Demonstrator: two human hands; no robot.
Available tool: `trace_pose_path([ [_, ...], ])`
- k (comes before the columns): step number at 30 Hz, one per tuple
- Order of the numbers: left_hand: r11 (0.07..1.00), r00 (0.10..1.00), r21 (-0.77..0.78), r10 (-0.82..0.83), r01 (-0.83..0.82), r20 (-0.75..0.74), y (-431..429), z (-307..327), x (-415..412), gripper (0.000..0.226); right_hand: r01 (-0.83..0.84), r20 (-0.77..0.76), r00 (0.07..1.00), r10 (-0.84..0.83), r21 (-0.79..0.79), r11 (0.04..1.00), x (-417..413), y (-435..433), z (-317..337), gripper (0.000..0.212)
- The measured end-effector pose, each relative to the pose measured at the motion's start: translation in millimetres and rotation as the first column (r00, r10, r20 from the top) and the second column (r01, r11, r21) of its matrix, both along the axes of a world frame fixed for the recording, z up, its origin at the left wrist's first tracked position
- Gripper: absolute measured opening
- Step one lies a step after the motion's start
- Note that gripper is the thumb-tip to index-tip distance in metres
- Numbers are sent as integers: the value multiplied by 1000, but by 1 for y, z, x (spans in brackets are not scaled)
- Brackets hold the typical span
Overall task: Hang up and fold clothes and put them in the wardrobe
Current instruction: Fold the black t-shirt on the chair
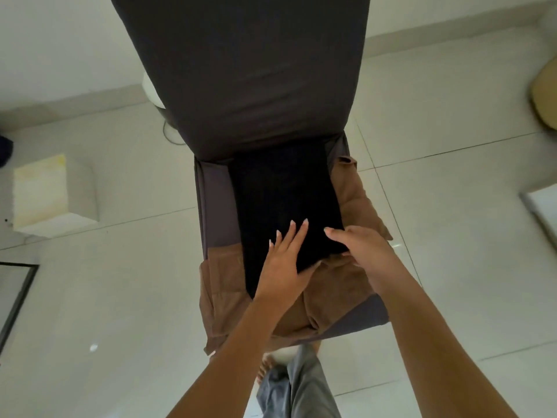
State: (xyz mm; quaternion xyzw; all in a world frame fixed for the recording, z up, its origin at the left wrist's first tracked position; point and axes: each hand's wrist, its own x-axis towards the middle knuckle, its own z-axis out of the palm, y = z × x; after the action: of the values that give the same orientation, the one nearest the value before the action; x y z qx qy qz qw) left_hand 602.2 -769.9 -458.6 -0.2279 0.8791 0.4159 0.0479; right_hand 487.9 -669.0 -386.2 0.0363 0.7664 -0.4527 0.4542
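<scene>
I see the folded black garment [286, 203] lying on the chair [211, 200] seat, on top of a brown garment [355, 200] that spills out at 3 and 6 o'clock. The left hand [286, 260] presses flat on its near end, fingers straight. The right hand [364, 251] sits at its 4 o'clock corner, thumb on top; I cannot tell whether the fingers grip.

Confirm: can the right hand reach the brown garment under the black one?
Probably yes. The brown garment shows bare beside the right hand, at the right and near edges of the black garment. Its middle is covered, with the left hand flat on top.
</scene>
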Motion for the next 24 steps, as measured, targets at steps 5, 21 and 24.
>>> trace_pose_path([
  [5, 856, 938, 439, 337, -272, -77, -26, 52, -16, 51, 190, 2, 981, -195, -228, 955, -6, -25, 30, 23],
  [21, 353, 816, 822, 537, -447, 213, -71, 195, -5, 67, 927, 927, 317, -199, -258, 271, 97, -61, 15, 73],
  [24, 245, 797, 891, 575, -383, 184, -73, 214, 8, 68, 880, 849, 417, -324, -288, 378, 73, -61, 34, 61],
])
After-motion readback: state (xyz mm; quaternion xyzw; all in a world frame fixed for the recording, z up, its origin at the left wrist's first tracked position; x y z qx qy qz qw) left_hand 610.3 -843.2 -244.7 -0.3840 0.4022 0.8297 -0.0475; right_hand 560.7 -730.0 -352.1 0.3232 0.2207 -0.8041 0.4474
